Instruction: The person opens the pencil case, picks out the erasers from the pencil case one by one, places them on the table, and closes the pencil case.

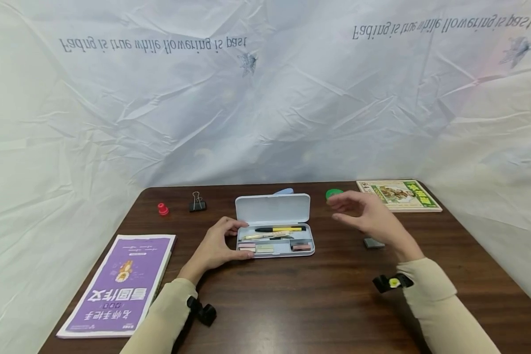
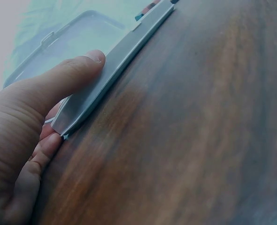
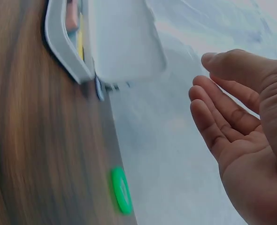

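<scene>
A pale blue pencil case (image 1: 272, 209) stands with its lid raised in the middle of the table. My left hand (image 1: 217, 246) grips its left end, the thumb at the front wall and the fingers toward the back. Inside lie a yellow-and-black pen (image 1: 292, 228), a few other pens, small pale blocks (image 1: 264, 249) at the front left and a brownish-pink block (image 1: 301, 247) at the front right. My right hand (image 1: 371, 214) hovers to the right of the case, fingers slightly bent and apart from the thumb, holding nothing.
Beyond my right hand are a green ring-shaped item (image 1: 333, 193) and an illustrated book (image 1: 400, 194). A small grey block (image 1: 373, 243) sits below that hand. Leftward are a purple book (image 1: 119, 285), a red knob-like piece (image 1: 162, 209) and a black binder clip (image 1: 197, 204). A blue object (image 1: 285, 191) shows behind the lid.
</scene>
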`<state>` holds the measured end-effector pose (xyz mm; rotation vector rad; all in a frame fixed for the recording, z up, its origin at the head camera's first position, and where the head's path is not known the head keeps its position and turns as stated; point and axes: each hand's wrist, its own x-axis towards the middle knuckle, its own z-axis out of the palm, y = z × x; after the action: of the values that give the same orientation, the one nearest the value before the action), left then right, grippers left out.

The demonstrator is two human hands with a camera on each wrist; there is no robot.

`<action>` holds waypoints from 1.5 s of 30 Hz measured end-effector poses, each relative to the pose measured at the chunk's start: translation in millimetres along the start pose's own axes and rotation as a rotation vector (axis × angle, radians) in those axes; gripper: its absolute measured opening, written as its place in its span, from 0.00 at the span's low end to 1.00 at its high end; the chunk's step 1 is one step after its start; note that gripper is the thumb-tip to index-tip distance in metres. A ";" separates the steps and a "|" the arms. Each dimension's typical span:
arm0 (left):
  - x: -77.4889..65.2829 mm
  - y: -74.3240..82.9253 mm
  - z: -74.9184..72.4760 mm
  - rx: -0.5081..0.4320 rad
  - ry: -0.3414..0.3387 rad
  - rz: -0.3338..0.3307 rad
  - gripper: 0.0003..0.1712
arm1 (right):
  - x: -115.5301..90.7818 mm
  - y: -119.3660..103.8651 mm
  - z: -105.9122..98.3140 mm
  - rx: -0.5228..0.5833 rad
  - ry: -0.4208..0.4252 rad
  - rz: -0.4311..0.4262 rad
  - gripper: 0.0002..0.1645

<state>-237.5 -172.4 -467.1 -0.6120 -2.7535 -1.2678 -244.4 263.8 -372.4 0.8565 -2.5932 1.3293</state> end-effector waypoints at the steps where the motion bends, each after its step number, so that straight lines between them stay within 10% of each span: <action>1: 0.0 0.1 0.1 0.000 0.000 -0.003 0.44 | 4.7 -2.2 6.5 -0.002 -0.016 -0.010 0.21; 13: 0.3 2.7 2.0 -0.012 -0.007 0.018 0.44 | 23.8 -10.2 71.5 -0.066 -0.247 -0.091 0.12; 25: -0.4 3.8 -0.6 0.001 -0.004 0.006 0.44 | 24.8 -15.2 83.4 -0.201 -0.425 -0.130 0.09; 45: 0.7 1.6 -1.0 -0.010 -0.008 0.010 0.44 | 23.2 -16.3 47.3 -0.213 -0.137 -0.096 0.15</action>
<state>-237.6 -172.0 -465.1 -0.6318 -2.7490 -1.2812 -247.8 209.6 -381.9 1.0520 -2.6934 0.9803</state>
